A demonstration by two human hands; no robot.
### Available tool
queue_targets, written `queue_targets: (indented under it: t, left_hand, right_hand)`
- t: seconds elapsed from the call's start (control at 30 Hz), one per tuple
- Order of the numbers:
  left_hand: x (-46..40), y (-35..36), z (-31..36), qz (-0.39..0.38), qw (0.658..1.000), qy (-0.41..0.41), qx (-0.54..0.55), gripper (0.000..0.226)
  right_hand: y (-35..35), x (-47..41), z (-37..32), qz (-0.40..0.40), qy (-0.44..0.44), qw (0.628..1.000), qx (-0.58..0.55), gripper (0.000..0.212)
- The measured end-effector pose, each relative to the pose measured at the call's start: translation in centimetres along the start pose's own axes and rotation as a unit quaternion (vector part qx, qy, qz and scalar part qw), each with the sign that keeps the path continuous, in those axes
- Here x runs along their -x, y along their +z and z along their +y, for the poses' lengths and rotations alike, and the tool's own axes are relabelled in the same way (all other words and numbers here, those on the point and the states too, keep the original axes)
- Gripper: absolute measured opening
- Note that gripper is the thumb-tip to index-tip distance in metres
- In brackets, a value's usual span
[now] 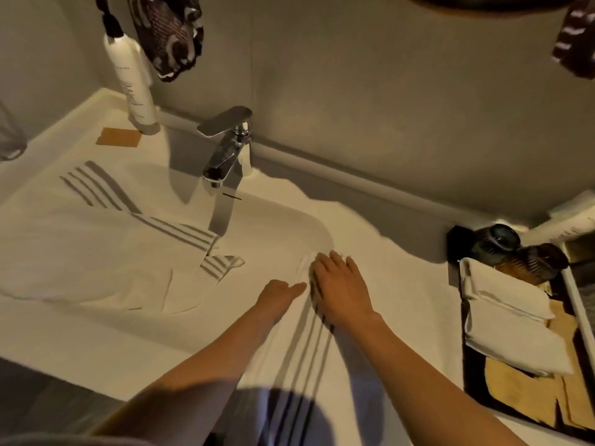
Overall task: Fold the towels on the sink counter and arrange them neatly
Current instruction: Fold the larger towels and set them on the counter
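Both hands press flat and unclenched, the right hand (pixel 341 289) farther forward than the left hand (pixel 279 292), on the striped towel (pixel 302 358), whose length runs from the sink's (pixel 277 217) edge back toward the person.

Right hand (pixel 341 286) flat, palm down on striped towel (pixel 302 355) spread over worktop (pixel 380 239); left hand (pixel 278 292) just beside, fingers extended. Second striped towel (pixel 96 252) crumpled over sink (pixel 277 217), left of faucet (pixel 225 146).
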State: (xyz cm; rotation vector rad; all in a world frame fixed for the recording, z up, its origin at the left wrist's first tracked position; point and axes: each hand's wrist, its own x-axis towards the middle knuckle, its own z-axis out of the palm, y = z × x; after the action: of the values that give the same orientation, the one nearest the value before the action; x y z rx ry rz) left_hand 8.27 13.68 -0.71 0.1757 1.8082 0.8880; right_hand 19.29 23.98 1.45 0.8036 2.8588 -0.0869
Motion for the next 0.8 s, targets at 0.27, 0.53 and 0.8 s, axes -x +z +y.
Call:
queue_targets:
  t: [0.27, 0.53, 0.8]
  left_hand:
    - [0.3, -0.3, -0.2, 0.11, 0.976, 0.129, -0.139, 0.021]
    - [7.7, 4.4, -2.4, 0.148, 0.8, 0.431, -0.39, 0.043]
    - [14.2, 11.0, -14.1, 0.068, 0.706, 0.426, -0.561, 0.058]
  right_hand:
    - [0.9, 1.3, -0.5, -0.009, 0.028, 0.998, -0.056, 0.056]
    - [1.5, 12.9, -2.0, 0.113, 0.224, 0.955, -0.158, 0.049]
    - [6.0, 25.9, -0.4, 0.068, 0.253, 0.957, -0.126, 0.064]
